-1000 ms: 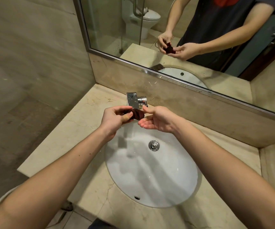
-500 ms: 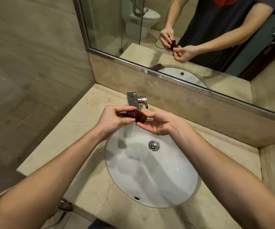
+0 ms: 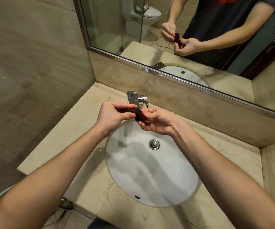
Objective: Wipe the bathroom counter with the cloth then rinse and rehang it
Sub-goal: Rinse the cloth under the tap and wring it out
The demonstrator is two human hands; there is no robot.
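The dark red cloth is bunched small and held in the air over the far rim of the white sink, just near of the chrome tap. The left hand grips its left end, thumb and fingers curled around it. The right hand pinches the right end, palm up, fingers bent around the cloth. The sink is set in a beige stone counter. Beyond the tap, a mirror reflects both hands and a toilet.
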